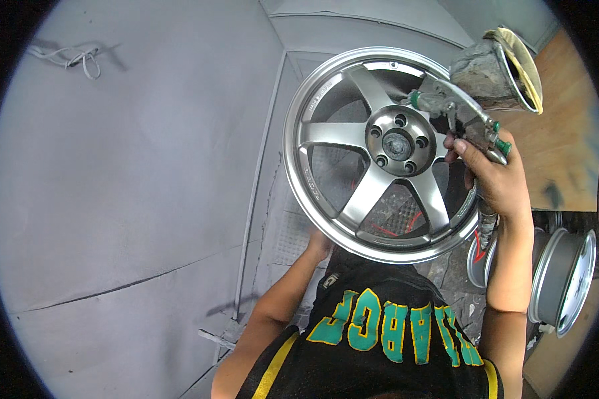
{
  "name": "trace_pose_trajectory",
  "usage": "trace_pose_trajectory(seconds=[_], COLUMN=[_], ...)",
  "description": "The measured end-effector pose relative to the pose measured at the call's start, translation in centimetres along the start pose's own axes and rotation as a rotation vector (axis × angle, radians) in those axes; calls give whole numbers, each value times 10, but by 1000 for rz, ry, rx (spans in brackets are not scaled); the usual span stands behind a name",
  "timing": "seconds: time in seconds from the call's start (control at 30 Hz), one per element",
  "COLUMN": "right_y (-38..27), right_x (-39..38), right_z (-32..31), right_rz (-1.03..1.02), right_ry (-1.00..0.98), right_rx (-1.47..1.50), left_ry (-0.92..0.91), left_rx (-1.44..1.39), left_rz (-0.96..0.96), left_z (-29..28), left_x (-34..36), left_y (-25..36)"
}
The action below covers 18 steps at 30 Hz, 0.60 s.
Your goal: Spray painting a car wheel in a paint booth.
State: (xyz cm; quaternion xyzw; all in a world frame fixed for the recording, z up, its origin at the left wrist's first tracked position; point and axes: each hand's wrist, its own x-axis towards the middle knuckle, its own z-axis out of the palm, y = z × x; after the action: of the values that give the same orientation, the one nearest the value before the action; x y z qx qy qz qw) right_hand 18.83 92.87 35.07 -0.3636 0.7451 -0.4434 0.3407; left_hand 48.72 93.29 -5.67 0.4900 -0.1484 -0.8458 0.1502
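Observation:
A silver-grey alloy wheel with several spokes faces up in front of my body. My right hand is closed around a paint spray gun over the wheel's right side. The gun's nozzle end, with a green ring, points left across the spokes toward the hub. A grey-smeared cup with a yellowish rim sits at the gun's far side. My left hand is at the wheel's lower left edge, its fingers hidden behind the rim.
More wheels stand at the lower right. A brown board is on the right. Grey sheeting covers the left side, with a tied white cord on it. A red hose shows below the gun.

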Motion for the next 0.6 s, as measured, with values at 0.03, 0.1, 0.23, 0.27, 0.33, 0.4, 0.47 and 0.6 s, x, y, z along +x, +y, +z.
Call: trace_pose_trajectory(seconds=[0.03,0.1,0.23,0.27,0.33,0.4,0.47,0.6], right_y=[2,6,1,6,9,10,-1,-20], right_x=[0,1,6,8,11,5,-2,-8], right_z=[2,4,1,-1,-3,-1,-1,5], right_rz=[-5,-9,53,27,-4,-18,39,111], right_ry=[59,119,152,178,195,137,8,-262], right_rx=[-33,-68,-110,-131,-147,-128,-68,103], left_ry=[-13,-70,-141,-135,-122,-8,-1,35], left_rx=[2,-94,158,179,197,80,15,-141], left_rz=[5,-45,-118,-61,2,147,151,169], left_z=[-4,-12,-34,-30,-26,-26,-22,-17], left_x=[6,16,28,26,31,43,47,36], left_y=[0,-5,-4,5,20,29,35,19])
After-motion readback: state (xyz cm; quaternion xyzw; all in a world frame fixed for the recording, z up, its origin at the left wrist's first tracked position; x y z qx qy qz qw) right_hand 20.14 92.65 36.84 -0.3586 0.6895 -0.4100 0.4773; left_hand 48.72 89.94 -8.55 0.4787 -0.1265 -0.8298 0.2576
